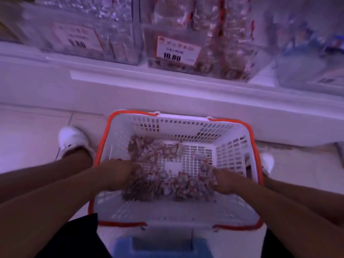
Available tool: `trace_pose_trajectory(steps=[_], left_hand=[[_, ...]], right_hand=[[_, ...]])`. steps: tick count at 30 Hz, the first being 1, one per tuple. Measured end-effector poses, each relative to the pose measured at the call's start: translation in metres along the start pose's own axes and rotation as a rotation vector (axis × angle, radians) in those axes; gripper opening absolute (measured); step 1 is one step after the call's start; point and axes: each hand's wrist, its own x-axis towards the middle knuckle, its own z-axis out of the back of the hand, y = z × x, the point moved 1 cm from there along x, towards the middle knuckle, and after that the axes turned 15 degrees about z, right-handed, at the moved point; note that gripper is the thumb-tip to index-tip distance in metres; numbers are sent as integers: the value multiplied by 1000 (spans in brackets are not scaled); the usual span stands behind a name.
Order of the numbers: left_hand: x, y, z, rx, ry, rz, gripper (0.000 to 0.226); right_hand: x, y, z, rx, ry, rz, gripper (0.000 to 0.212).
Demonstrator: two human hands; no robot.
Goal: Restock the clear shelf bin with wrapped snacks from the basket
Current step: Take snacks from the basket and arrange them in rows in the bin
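A white basket with an orange rim stands on the floor in front of me. A heap of small wrapped snacks lies in its near half. My left hand digs into the left side of the heap and my right hand into the right side, with the fingers of both buried among the wrappers. The image is blurred, so the fingers' grip is unclear. On the shelf above stands the clear bin with a 10.80 price tag, partly filled with similar snacks.
Other clear bins stand left and right of it on the white shelf. My white shoes flank the basket on the tiled floor. A blue object lies at the bottom edge.
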Motion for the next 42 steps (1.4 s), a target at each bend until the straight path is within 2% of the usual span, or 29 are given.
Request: trace_pose_trajectory(steps=[2, 5, 6, 8, 10, 11, 13, 14, 16, 19, 22, 24, 27, 30, 32, 34, 36, 38, 42], left_hand=[[7, 3, -24, 35, 12, 19, 51], [27, -14, -37, -9, 5, 13, 43], [38, -23, -39, -21, -18, 8, 43], [59, -45, -41, -87, -64, 23, 45], [83, -72, -49, -245, -78, 64, 46], [95, -87, -54, -345, -74, 74, 47], [112, -120, -65, -523, -14, 72, 51], [119, -136, -71, -585, 27, 66, 52], [126, -163, -82, -662, 71, 84, 50], [134, -179, -93, -675, 53, 144, 47], [138, -176, -89, -739, 123, 163, 39], [140, -172, -86, -746, 123, 193, 35], [135, -165, -91, -588, 122, 300, 45], [126, -163, -102, -414, 108, 278, 56], [123, -166, -109, -363, 101, 239, 64], [123, -168, -111, -403, 101, 230, 70], [124, -169, -113, -483, 96, 197, 75], [123, -172, -114, -583, 91, 151, 78], [121, -185, -110, -751, 110, 47, 71]], right_hand=[[18, -4, -13, 67, -16, -124, 65], [56, 3, -29, 334, -116, -263, 91], [66, 10, -35, 412, -110, -309, 89], [79, 20, -52, 469, -184, -374, 72], [78, 25, -71, 519, -385, -474, 60], [77, 24, -82, 517, -456, -541, 62], [72, 21, -96, 427, -455, -613, 68], [69, 17, -100, 412, -426, -618, 62], [67, 7, -97, 446, -402, -558, 44], [63, -6, -90, 602, -510, -522, 32], [70, 5, -92, 554, -460, -507, 46], [77, 16, -97, 610, -428, -492, 58], [85, 25, -102, 600, -413, -478, 78], [93, 28, -104, 517, -416, -558, 78], [96, 33, -96, 511, -439, -511, 67], [99, 35, -87, 641, -522, -374, 38], [102, 34, -78, 708, -502, -254, 4], [105, 31, -70, 705, -414, -165, 16], [101, 6, -64, 744, -359, -92, 13]])
